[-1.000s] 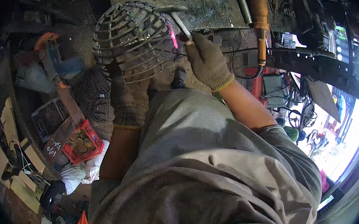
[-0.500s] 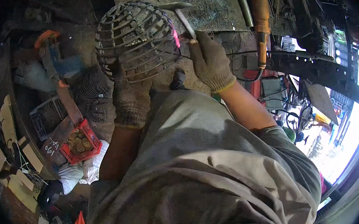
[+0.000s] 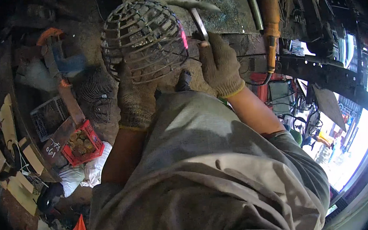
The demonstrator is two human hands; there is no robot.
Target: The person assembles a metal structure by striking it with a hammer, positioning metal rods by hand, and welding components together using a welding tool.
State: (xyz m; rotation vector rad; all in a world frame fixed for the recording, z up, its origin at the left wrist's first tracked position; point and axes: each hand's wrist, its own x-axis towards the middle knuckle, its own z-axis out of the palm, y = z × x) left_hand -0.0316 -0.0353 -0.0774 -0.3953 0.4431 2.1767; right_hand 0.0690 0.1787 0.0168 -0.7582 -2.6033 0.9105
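A round cage of dark metal rods (image 3: 144, 39) hangs in front of me, its bars bent into a dome. One short stretch of its right side is lit bright pink. My left hand (image 3: 136, 97), in a knitted work glove, is closed on the cage's near lower edge; the cage hides part of the fingers. My right hand (image 3: 220, 66), gloved alike, grips the handle of a hammer (image 3: 199, 21). The hammer's long head lies beyond the hand, right of the cage and apart from the pink part.
An orange angle grinder (image 3: 269, 17) lies at the far right beside a metal pipe (image 3: 253, 6). On the left are coiled wire (image 3: 96, 90), a red crate (image 3: 94, 138) of round pieces, white sacks (image 3: 94, 166) and a grey crate (image 3: 48, 118). My foot (image 3: 184, 80) stands below the cage.
The hammer and my right hand have shifted a little to the right, and the hammer head's tilt has changed. The cage has also moved slightly right, still in my left hand.
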